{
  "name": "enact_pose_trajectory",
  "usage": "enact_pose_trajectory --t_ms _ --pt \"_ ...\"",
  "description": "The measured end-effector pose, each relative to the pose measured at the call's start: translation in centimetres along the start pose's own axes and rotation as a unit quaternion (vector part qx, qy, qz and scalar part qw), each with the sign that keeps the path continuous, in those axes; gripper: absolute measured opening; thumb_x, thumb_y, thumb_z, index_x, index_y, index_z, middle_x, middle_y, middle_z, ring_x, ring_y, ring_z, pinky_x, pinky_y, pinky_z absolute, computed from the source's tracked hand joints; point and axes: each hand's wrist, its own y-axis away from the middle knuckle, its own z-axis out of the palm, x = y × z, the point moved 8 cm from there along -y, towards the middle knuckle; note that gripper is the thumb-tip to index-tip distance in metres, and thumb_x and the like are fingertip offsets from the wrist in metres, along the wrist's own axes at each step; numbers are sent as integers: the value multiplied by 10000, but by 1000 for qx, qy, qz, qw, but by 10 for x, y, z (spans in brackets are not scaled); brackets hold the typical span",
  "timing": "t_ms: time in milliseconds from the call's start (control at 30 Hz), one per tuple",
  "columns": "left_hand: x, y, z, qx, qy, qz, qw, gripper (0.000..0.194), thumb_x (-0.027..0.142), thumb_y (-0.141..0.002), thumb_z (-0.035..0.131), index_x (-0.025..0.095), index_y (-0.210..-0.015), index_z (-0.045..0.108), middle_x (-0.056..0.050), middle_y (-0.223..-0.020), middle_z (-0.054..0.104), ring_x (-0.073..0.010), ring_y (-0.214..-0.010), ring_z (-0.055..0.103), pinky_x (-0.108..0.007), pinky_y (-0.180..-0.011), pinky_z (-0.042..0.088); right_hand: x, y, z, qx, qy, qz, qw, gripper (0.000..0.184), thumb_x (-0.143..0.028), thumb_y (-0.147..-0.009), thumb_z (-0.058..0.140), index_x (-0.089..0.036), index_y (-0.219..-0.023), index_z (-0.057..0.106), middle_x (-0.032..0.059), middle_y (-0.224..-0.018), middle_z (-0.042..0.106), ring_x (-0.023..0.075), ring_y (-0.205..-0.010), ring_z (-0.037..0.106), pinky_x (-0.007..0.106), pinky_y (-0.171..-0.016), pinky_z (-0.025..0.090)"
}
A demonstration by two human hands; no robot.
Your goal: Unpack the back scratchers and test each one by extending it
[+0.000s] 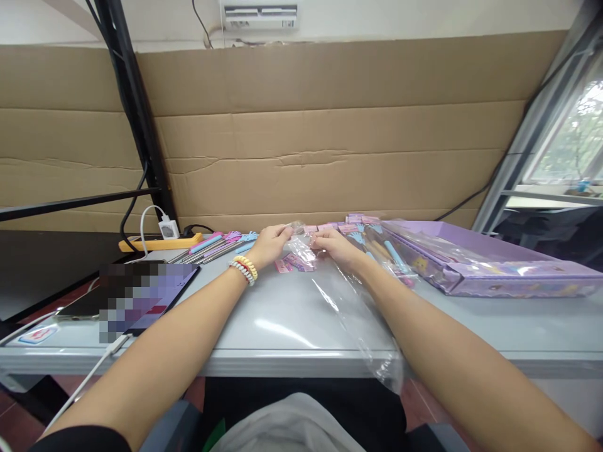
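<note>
Clear plastic bag (pixel 351 320), centre of frame, trailing toward lower centre-right and over the near edge of the grey table (pixel 264 307). Left hand (pixel 273 243) pinches its upper end; right hand (pixel 335 248) grips it just beside. Pink cards (pixel 301 261) lie just below the hands. Metal-shafted sticks (pixel 219 246) left of centre; purple box (pixel 522 286), right side.
</note>
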Motion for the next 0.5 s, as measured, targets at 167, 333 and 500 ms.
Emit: enact_pose_trajectory --t_ms 167,333,500 --pt "5 3 -11 45 -97 -15 994 381 445 -786 446 145 -649 638 30 -514 474 -115 -558 430 -248 -565 327 0 0 6 -26 36 7 999 99 -218 -611 588 -160 -616 508 7 -587 604 82 -418 496 201 -389 339" --pt "7 4 -12 51 -120 -31 991 353 422 -763 479 141 -646 658 27 -495 484 -113 -538 420 -250 -547 310 0 0 9 -41 45 7 998 120 -212 -633 615 -160 -646 507 -1 -570 598 82 -420 509 199 -396 358" --pt "2 1 -10 51 -107 -22 993 304 343 -788 436 145 -702 650 -10 -604 592 -135 -599 499 -253 -562 357 0 1 8 -29 53 15 998 145 -214 -644 634 -161 -649 499 -9 -524 572 88 -404 500 203 -386 342"
